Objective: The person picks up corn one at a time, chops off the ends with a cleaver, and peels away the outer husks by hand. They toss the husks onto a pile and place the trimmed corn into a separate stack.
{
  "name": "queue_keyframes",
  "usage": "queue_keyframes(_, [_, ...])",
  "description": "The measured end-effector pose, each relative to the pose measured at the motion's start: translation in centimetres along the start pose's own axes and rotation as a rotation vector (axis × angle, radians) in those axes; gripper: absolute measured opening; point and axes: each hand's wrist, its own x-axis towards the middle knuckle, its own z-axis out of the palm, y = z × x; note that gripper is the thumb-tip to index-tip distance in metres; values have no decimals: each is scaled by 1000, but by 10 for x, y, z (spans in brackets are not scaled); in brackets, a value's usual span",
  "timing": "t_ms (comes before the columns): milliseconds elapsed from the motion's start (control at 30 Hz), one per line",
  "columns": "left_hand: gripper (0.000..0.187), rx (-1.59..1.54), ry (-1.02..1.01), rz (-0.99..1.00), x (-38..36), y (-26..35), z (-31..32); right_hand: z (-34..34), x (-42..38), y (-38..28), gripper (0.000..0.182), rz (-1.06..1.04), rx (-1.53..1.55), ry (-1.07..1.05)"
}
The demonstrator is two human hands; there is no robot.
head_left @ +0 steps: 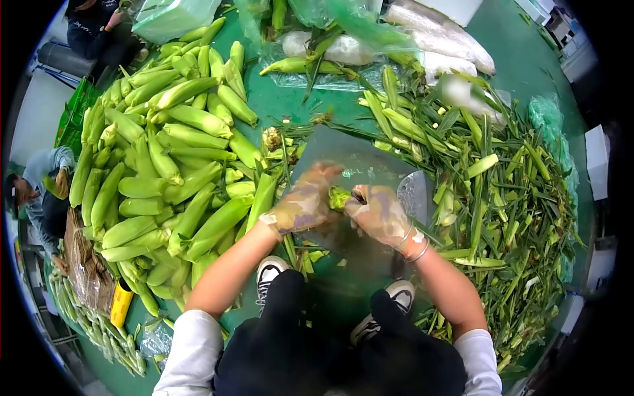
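Note:
Both of my hands wear patterned gloves above a dark board (pixel 337 148) between my feet. My right hand (pixel 380 214) is closed around one end of a small green piece of corn (pixel 339 198), and a cleaver-like blade (pixel 415 195) shows just beyond that hand. To the left of the piece, my left hand (pixel 307 198) is blurred, its fingers apart and nothing visible in them. A large heap of green corn ears (pixel 191 152) lies left of the board. Stripped leaves and husks (pixel 502 218) are piled on the right.
Plastic bags (pixel 330 49) lie at the top, with wrapped white bundles (pixel 436 39) beside them. One person (pixel 49 185) sits at the far left, another (pixel 92 30) at the upper left. A green crate (pixel 76 115) and a yellow object (pixel 121 303) stand by the corn heap.

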Motion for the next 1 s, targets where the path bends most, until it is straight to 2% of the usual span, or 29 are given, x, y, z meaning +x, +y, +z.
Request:
queue_keyframes(33, [77,49,115,-25,-8,2,-3,-1,3,-7,18,138,184,-57])
queue_keyframes(67, [77,58,122,-28,-19,8,-10,7,7,1,18,127,185,-59])
queue_keyframes(100, [67,-59,156,-21,-31,16,-17,20,12,17,16,0,190,-20])
queue_keyframes(167, [35,173,267,267,-44,5,-18,36,17,21,15,-128,203,6])
queue_keyframes(200, [35,179,272,254,-44,5,-12,42,19,20,13,37,470,12])
queue_keyframes(233, [26,-8,373,-14,-36,14,-6,46,23,17,12,208,734,17])
queue_keyframes(267, [18,-195,469,-279,-31,19,-3,49,26,17,12,204,738,8])
queue_keyframes(300, [12,-42,519,-93,-28,10,-1,50,29,18,12,136,638,52])
queue_keyframes(333, [12,-40,519,-92,-27,0,1,51,31,19,12,70,537,101])
queue_keyframes(367, [12,109,549,-37,-26,-12,3,52,32,18,12,71,537,102])
queue_keyframes(400, [14,257,578,16,-27,-22,6,54,30,16,13,159,618,162])
queue_keyframes(433, [12,-13,668,-13,-25,-29,6,56,29,15,14,245,697,223])
queue_keyframes(467, [12,-15,670,-13,-23,-30,1,59,24,21,14,245,693,223])
queue_keyframes(500, [11,-249,739,-138,-23,-29,-5,63,14,32,15,87,594,382])
queue_keyframes(533, [11,-485,803,-270,-27,-29,-10,59,8,36,16,-98,355,411])
queue_keyframes(567, [11,-172,865,13,-27,-38,-11,55,1,40,16,-277,79,486])
queue_keyframes(600, [11,-167,873,16,-28,-39,-11,52,-5,44,17,-433,-168,596])
queue_keyframes(667, [11,-673,779,-141,-30,-16,-19,31,-25,-12,15,222,1135,377])
queue_keyframes(833, [9,-561,796,-102,-32,3,-26,30,-33,-19,11,208,1035,463])
queue_keyframes(933, [6,-611,740,-159,-34,4,-28,25,-36,-18,10,69,835,320])
queue_keyframes(1000, [7,-611,808,-102,-34,2,-26,30,-34,-22,12,261,1110,395])
